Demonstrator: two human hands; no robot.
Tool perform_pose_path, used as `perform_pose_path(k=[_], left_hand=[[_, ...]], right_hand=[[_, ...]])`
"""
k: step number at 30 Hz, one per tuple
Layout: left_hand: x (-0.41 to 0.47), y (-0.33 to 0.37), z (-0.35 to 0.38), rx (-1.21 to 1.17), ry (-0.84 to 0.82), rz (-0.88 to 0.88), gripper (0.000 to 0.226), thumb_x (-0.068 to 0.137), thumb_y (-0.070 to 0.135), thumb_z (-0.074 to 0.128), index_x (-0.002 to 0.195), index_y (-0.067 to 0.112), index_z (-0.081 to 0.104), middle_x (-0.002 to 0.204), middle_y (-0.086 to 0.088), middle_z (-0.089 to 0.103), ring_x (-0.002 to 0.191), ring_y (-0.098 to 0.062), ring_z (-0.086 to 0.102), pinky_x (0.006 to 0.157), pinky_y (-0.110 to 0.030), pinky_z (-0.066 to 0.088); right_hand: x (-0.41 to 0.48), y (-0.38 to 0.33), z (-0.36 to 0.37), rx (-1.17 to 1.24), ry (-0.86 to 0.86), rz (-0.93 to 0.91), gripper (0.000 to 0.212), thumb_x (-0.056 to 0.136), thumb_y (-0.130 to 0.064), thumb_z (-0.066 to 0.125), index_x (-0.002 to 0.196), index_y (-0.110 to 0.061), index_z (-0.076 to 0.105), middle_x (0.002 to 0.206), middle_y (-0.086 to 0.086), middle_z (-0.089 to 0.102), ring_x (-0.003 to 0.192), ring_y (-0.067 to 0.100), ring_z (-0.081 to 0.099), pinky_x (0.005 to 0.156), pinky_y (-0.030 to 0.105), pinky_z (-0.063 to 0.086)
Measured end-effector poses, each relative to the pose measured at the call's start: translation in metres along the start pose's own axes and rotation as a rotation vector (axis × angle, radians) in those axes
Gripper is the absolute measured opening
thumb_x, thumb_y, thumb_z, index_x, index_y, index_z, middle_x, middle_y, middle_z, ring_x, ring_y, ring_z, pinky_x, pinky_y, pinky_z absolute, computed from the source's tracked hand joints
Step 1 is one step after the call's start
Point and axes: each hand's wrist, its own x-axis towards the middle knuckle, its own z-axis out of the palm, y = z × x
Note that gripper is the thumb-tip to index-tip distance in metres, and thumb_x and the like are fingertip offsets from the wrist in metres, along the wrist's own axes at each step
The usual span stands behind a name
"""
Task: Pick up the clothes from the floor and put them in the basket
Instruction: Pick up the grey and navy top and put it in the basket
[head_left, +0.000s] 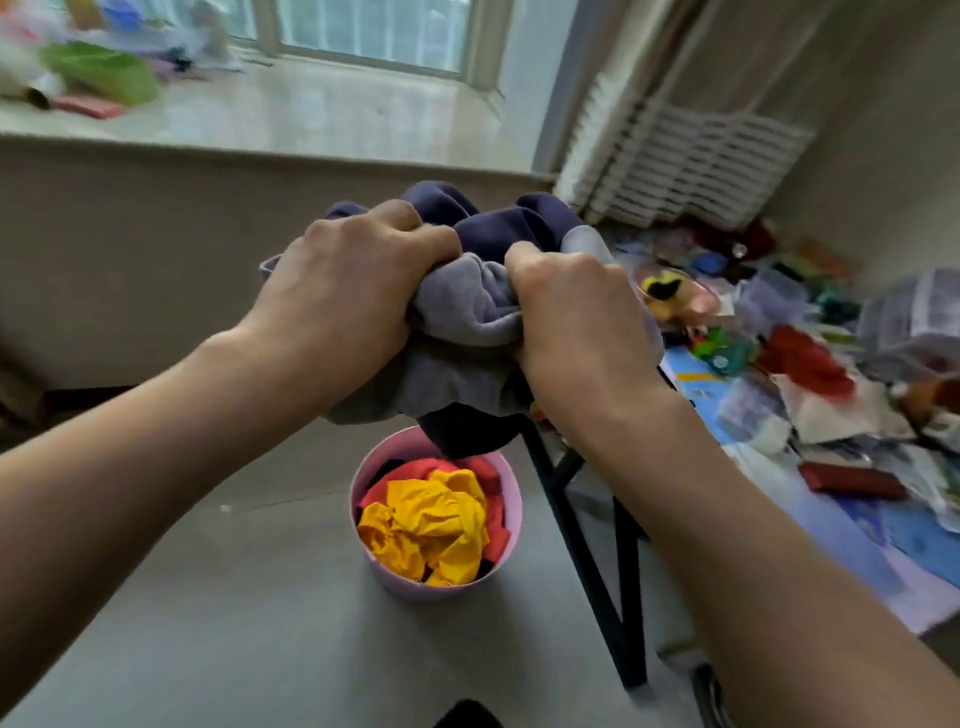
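Fingers of the left hand and right hand are clamped on a bunched navy-and-grey garment, held above the pink basket. Next, probably: lower, then release onto the yellow cloth.

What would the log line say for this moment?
left hand: gripping bunched navy and grey garment | right hand: gripping same | garment: above round pink basket | basket: holds crumpled yellow cloth, red cloth

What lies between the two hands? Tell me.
In the head view, bunched grey and navy cloth fills the gap between the left hand and the right hand; both grip it above the pink basket.
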Motion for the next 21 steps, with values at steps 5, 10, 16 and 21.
perform_pose_path(k=[5, 10, 16, 21], left_hand=[[0.050, -0.017, 0.066, -0.062, -0.062, 0.048, 0.027, 0.079, 0.026, 0.062, 0.105, 0.030, 0.058, 0.102, -0.003, 0.058, 0.081, -0.034, 0.060, 0.061, -0.039, 0.046], [0.078, -0.042, 0.138, -0.076, -0.156, 0.003, 0.027, 0.077, 0.020, 0.068, 0.103, 0.026, 0.062, 0.096, -0.004, 0.059, 0.075, -0.031, 0.060, 0.057, -0.035, 0.045], [0.095, -0.077, 0.202, -0.066, -0.327, 0.007, 0.020, 0.079, 0.027, 0.062, 0.099, 0.027, 0.061, 0.093, -0.002, 0.057, 0.076, -0.030, 0.061, 0.054, -0.036, 0.046], [0.099, -0.098, 0.255, -0.123, -0.454, 0.070, 0.023, 0.078, 0.027, 0.062, 0.101, 0.028, 0.060, 0.095, -0.001, 0.056, 0.078, -0.028, 0.059, 0.060, -0.041, 0.050]], right_hand=[[0.038, 0.036, 0.048, -0.054, -0.023, 0.056, 0.013, 0.100, -0.020, 0.047, 0.112, -0.019, 0.051, 0.095, 0.002, 0.053, 0.102, 0.025, 0.060, 0.042, 0.019, 0.013], [0.084, 0.063, 0.134, 0.074, -0.137, 0.032, 0.015, 0.097, -0.011, 0.044, 0.109, -0.018, 0.050, 0.116, 0.005, 0.063, 0.103, 0.028, 0.062, 0.062, 0.028, 0.029], [0.108, 0.066, 0.203, 0.173, -0.313, 0.105, 0.017, 0.096, -0.007, 0.045, 0.110, -0.015, 0.051, 0.116, 0.006, 0.062, 0.104, 0.030, 0.061, 0.064, 0.030, 0.027], [0.106, 0.060, 0.248, 0.233, -0.383, 0.261, 0.018, 0.081, 0.002, 0.064, 0.085, -0.013, 0.055, 0.089, 0.008, 0.066, 0.075, 0.032, 0.065, 0.054, 0.028, 0.024]])
